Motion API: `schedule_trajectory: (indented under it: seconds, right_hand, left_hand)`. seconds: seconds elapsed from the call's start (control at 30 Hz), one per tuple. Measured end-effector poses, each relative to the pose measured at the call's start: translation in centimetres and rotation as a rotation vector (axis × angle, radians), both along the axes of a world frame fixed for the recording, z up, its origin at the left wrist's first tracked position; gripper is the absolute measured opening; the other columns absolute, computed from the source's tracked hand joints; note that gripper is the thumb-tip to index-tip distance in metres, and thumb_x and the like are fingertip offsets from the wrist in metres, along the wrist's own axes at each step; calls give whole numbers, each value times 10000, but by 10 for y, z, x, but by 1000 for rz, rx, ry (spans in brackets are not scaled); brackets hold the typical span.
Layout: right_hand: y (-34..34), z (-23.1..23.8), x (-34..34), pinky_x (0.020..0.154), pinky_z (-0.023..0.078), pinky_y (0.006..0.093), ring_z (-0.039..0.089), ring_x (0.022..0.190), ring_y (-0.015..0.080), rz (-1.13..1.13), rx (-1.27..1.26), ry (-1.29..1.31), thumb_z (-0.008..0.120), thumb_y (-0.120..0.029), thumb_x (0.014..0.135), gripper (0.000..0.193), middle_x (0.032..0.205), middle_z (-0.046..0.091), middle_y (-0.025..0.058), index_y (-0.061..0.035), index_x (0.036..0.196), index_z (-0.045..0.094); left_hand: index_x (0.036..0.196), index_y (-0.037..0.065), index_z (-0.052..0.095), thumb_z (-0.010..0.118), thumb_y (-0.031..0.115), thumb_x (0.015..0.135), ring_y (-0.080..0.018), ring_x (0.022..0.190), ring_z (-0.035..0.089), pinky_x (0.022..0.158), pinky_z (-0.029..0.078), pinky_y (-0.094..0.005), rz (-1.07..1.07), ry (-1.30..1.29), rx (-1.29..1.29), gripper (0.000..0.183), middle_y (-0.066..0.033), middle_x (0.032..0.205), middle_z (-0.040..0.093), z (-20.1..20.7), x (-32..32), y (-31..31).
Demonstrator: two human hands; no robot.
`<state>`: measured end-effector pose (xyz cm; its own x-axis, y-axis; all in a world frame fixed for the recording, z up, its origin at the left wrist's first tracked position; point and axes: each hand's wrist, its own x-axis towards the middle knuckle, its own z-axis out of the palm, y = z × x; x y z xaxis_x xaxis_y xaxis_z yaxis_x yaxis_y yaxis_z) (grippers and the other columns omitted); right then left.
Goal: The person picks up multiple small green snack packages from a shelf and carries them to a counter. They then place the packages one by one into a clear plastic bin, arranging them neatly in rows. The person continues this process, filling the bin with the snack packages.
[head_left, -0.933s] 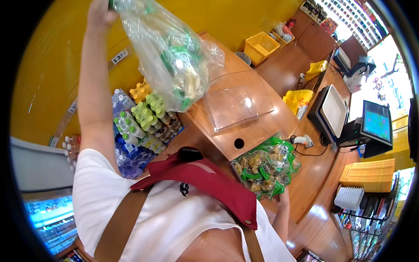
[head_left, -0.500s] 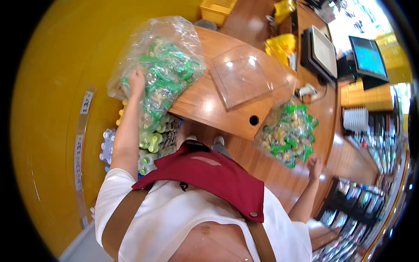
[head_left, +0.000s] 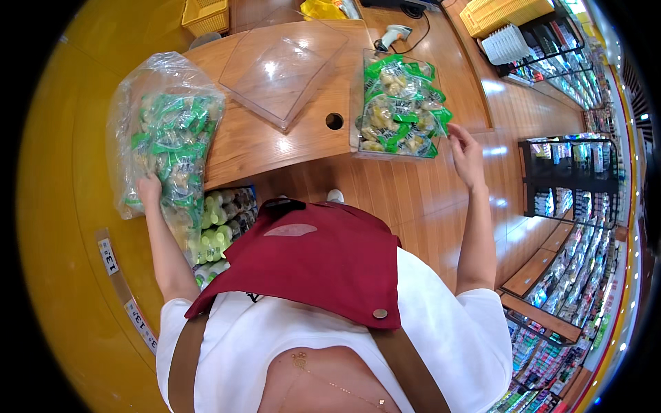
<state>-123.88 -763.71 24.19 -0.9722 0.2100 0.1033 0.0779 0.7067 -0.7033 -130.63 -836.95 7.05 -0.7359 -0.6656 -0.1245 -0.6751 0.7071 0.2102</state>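
Observation:
A large clear plastic bag (head_left: 165,127) full of small green-and-clear snack packets lies at the left end of the wooden counter. My left hand (head_left: 149,187) is closed on the near left side of this bag. On the counter's right end stands a clear box (head_left: 359,103) heaped with more green packets (head_left: 399,110). Beside its right edge is my right hand (head_left: 467,155), holding nothing, with fingers partly stretched toward the packets. Whether a fingertip touches them I cannot tell. A clear square lid or tray (head_left: 286,76) lies on the counter between bag and box.
The wooden counter (head_left: 248,151) has a round black hole (head_left: 334,121). Behind the box is a handheld scanner (head_left: 394,36) with its cable. Several bottles (head_left: 215,237) are stacked below the bag. A yellow basket (head_left: 204,17) stands at the back left; stocked shelves (head_left: 571,168) are on the right.
My view has turned to the right and down. My left hand is still on the bag, lower on its side. My right hand has come up from below the box to its right edge.

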Motion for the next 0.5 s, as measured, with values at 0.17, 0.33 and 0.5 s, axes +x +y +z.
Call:
schedule_trajectory:
  seconds: [0.17, 0.33, 0.5]
  right_hand:
    - [-21, -21, 33, 755, 498, 290, 635, 853, 196, 111, 15, -30, 572, -79, 852, 218, 984, 658, 120, -31, 1058, 624]
    - [-75, -87, 11, 717, 477, 353, 579, 857, 303, 485, 191, 110, 626, -79, 794, 236, 907, 585, 121, -56, 1028, 609]
    - [-69, -130, -12, 698, 460, 302, 586, 806, 252, 588, 204, 142, 640, -87, 802, 185, 828, 594, 90, -68, 986, 641]
  left_hand:
    - [1260, -82, 387, 530, 304, 845, -430, 1137, 460, 975, 357, -442, -278, 348, 28, 585, -316, 1227, 463, 43, -1, 130]
    - [1215, -27, 464, 557, 169, 833, -355, 1171, 440, 1004, 337, -397, -732, 607, 230, 440, -227, 1230, 479, 85, -8, 281]
    - [1236, 34, 474, 555, 120, 844, -298, 1131, 496, 919, 427, -357, -918, 575, 585, 409, -178, 1207, 502, 96, 3, 388]
